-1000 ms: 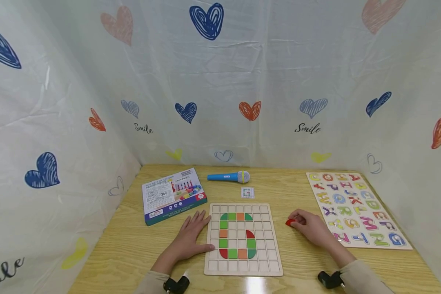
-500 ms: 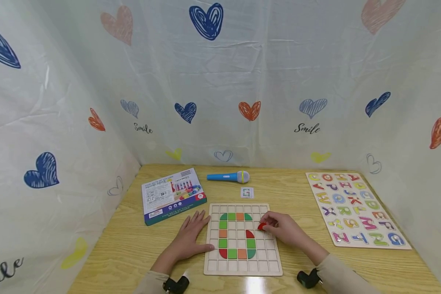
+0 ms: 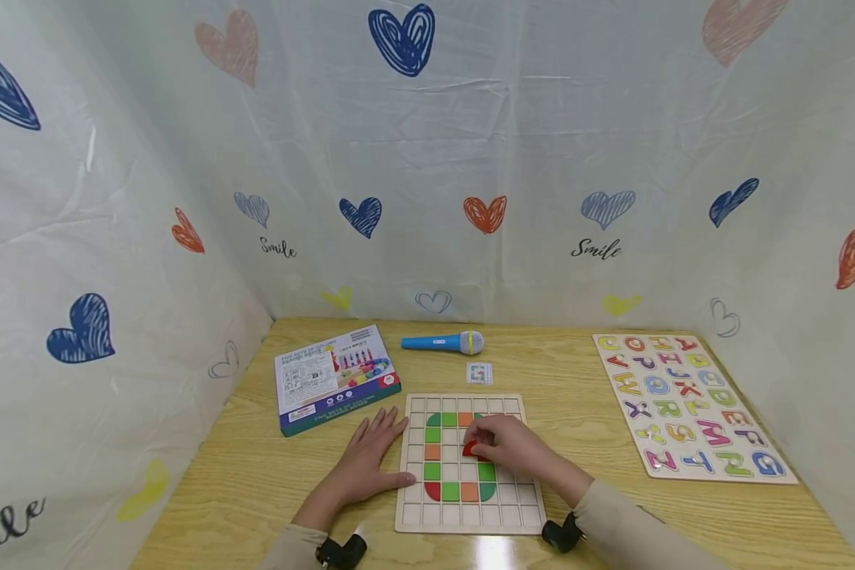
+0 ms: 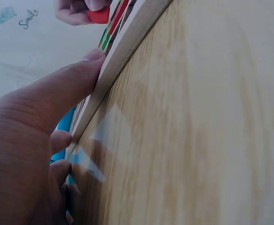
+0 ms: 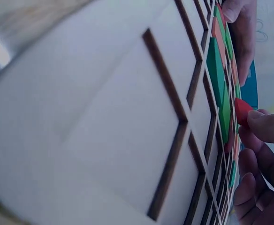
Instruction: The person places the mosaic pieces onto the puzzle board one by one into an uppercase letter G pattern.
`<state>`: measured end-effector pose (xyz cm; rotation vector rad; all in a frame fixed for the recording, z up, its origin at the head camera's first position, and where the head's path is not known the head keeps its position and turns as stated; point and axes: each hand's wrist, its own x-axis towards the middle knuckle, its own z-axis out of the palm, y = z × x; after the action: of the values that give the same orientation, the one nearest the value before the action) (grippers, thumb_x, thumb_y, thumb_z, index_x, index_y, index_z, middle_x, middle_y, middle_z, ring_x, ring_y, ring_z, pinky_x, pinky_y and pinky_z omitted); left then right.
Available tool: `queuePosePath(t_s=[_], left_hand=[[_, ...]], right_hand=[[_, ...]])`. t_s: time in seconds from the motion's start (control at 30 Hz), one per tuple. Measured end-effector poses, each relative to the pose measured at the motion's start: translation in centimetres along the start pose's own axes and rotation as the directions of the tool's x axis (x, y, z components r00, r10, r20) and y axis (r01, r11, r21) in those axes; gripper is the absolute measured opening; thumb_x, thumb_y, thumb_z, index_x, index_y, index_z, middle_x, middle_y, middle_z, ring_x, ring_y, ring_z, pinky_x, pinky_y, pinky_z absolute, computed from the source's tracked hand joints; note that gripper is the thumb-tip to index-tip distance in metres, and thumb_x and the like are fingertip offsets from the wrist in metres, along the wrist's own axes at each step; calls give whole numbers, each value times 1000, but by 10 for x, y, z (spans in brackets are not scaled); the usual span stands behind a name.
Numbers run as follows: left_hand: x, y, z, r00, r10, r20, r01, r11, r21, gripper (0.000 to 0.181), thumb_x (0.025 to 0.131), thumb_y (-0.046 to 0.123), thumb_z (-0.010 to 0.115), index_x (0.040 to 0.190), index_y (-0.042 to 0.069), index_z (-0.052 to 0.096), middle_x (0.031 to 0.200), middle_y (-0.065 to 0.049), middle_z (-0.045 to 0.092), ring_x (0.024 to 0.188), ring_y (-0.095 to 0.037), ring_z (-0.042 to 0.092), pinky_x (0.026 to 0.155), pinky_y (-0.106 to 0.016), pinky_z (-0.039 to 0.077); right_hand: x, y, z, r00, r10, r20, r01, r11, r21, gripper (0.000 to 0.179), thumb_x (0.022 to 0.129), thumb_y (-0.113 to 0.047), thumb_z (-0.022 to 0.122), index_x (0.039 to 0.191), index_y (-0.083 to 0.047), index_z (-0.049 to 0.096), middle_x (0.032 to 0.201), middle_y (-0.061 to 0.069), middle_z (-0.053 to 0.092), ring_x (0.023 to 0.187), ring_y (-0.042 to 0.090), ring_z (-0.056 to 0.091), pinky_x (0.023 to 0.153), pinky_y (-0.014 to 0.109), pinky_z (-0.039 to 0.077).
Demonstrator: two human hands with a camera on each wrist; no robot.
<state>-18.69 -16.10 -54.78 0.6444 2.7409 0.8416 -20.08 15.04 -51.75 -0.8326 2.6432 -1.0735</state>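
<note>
My right hand (image 3: 509, 445) pinches a red rounded tile (image 5: 242, 111) between thumb and fingers, close over the wooden grid board (image 3: 420, 518). In the head view the tile overlaps a cell inside a ring of tiles on the board. Green, orange and red tiles make up that ring, among them a bright green tile (image 3: 432, 472) and an orange one (image 3: 433, 452). Part of the ring's right side is hidden by my right hand. My left hand (image 3: 365, 465) lies with spread, straight fingers along the board's left edge, its thumb (image 4: 83, 70) touching the rim.
A small patterned card (image 3: 480, 374) lies behind the board, with a blue toy microphone (image 3: 442, 343) farther back. At the left stands a flat toy box (image 3: 338, 380). An alphabet puzzle board (image 3: 691, 408) lies at the right. A heart-printed curtain hangs behind the table.
My right hand has carried the red tile leftward from the table right of the board to above the ring's inner cells. The left hand has stayed put.
</note>
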Motion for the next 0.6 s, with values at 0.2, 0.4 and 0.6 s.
queuePosePath(t_s=[0.2,0.4,0.6], left_hand=[[0,1,-1,1000,-8,4,8,1000,3,97,84,68,69,160,18,36,169,-8,20,157,-31,7,124,-56,1],[0,0,0,1000,-11,8,11,1000,1,97,84,68,69,160,18,36,169,-8,19,157,-31,6,125,-56,0],[0,0,0,1000,-13,9,13,1000,-1,97,84,68,69,160,19,35,169,-7,19,157,-30,5,125,-56,0]], right_hand=[[4,-3,4,999,-36,3,36,997,-74,10,95,-15,73,93,-25,72,82,-19,60,78,5,51,70,25,46],[3,-4,5,997,-72,17,74,978,-194,2,93,-23,76,95,-22,75,91,-15,60,85,6,49,74,25,47],[1,-6,2,996,-77,50,88,964,-252,7,93,-23,77,99,-21,77,95,-12,60,85,5,48,73,25,47]])
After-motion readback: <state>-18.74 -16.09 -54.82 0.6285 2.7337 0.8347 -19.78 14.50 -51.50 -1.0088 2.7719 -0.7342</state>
